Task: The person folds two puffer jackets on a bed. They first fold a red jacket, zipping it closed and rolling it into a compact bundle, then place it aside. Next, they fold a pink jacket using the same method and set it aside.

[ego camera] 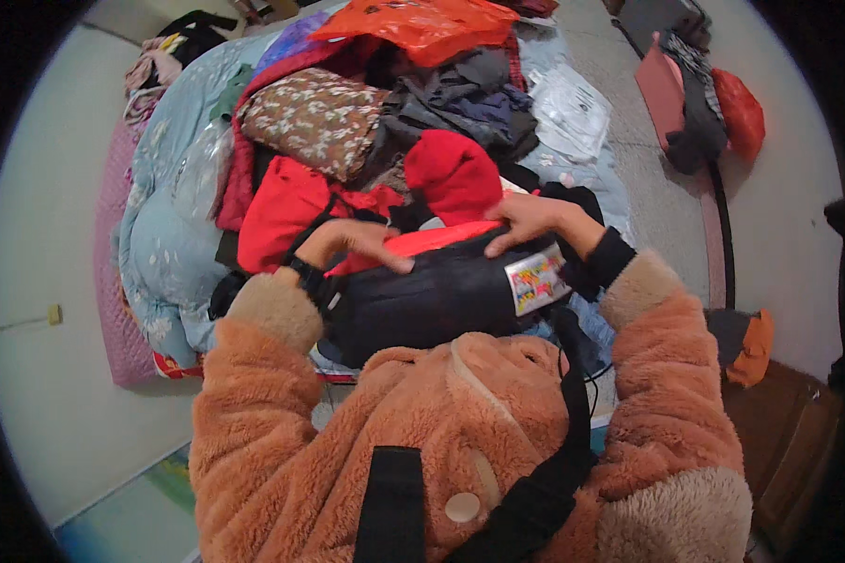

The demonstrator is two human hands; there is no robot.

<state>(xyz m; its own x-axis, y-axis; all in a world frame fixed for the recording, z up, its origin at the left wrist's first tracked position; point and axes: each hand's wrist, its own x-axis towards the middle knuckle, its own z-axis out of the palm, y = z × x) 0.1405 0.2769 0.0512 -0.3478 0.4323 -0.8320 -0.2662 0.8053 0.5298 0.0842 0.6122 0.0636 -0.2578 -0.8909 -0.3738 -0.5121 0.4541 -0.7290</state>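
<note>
In front of my body lies a dark bag-like bundle [429,295] with a red lining or cloth showing along its far edge and a colourful patch [537,279] on its right side. My left hand [370,245] rests at its upper left edge, the fingers slightly blurred. At the upper right edge is my right hand [523,219], thumb over the dark fabric and other fingers beyond the rim. Red cloth [285,211] lies beyond my left hand, and a red fabric piece [453,176] touches the area by my right hand.
A bed with a blue floral quilt [165,232] holds a folded camouflage-patterned cloth [313,119], dark clothes [465,98], an orange-red plastic bag [422,28] and a white plastic package [570,112]. At right, a pink box-like item [660,91] and red bag [743,116] stand near the wall.
</note>
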